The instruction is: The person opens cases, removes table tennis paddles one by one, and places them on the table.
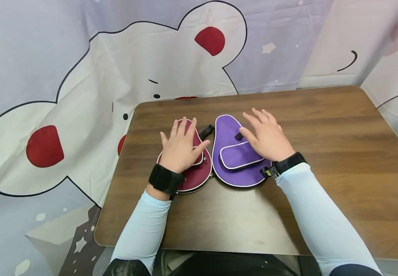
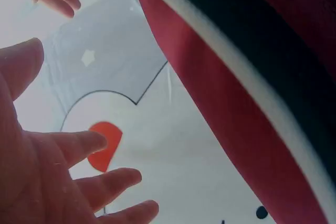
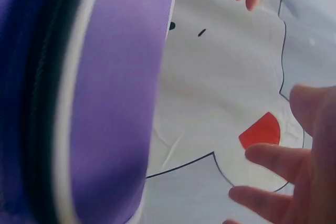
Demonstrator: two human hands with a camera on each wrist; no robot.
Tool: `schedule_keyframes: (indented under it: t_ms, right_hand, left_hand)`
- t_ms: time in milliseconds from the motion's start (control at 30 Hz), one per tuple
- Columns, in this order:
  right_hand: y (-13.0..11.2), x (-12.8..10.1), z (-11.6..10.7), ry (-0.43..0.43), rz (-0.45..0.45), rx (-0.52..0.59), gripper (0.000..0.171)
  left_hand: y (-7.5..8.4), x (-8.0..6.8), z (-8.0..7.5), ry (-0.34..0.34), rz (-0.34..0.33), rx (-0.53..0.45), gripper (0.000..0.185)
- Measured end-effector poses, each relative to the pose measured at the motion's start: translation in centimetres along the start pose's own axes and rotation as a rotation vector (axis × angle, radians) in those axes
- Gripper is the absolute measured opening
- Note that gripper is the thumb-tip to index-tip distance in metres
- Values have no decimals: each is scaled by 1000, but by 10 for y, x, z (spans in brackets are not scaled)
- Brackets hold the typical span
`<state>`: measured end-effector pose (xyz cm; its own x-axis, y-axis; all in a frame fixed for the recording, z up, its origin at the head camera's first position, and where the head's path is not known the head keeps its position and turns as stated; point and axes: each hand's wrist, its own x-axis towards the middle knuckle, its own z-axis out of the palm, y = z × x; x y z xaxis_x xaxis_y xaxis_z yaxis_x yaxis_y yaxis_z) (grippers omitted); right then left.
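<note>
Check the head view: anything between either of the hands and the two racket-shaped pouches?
Nothing visible. The left hand lies flat, fingers straight, directly on the maroon fabric racket-shaped pouch; the right hand rests likewise on the purple fabric racket-shaped pouch. Both pouches lie side by side on the brown wooden table.

Head view looks down; wrist views sit close, sharing the curtain (image 1: 81, 76).

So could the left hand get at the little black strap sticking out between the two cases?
Probably yes. The left hand rests flat on the maroon case, and the black strap lies uncovered just beside its fingertips.
</note>
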<state>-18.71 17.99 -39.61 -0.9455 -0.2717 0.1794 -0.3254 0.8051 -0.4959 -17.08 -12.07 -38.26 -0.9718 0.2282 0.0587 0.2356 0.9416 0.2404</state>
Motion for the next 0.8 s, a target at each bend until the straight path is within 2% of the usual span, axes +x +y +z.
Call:
schedule_keyframes:
  t_ms: [67, 167, 267, 367, 533, 600, 800]
  right_hand:
    - [10, -4, -2, 20, -28, 29, 56]
    - [32, -12, -6, 35, -45, 39, 47]
    - [54, -24, -9, 8, -12, 23, 43]
    - [71, -37, -9, -57, 13, 8, 41]
    - [88, -55, -5, -222, 15, -18, 40]
    - [91, -61, -3, -263, 2, -27, 39]
    - [89, -74, 0, -242, -32, -17, 35]
  left_hand:
    - [6, -1, 2, 1, 42, -3, 89]
    - [21, -4, 6, 6, 152, -4, 83]
    - [39, -8, 12, -21, 264, -3, 80]
    - [52, -10, 21, -53, 330, 9, 82]
    - [62, -6, 39, -113, 375, 11, 87]
    - [62, -5, 46, -133, 385, 12, 88]
    - [57, -4, 60, -157, 372, 7, 89]
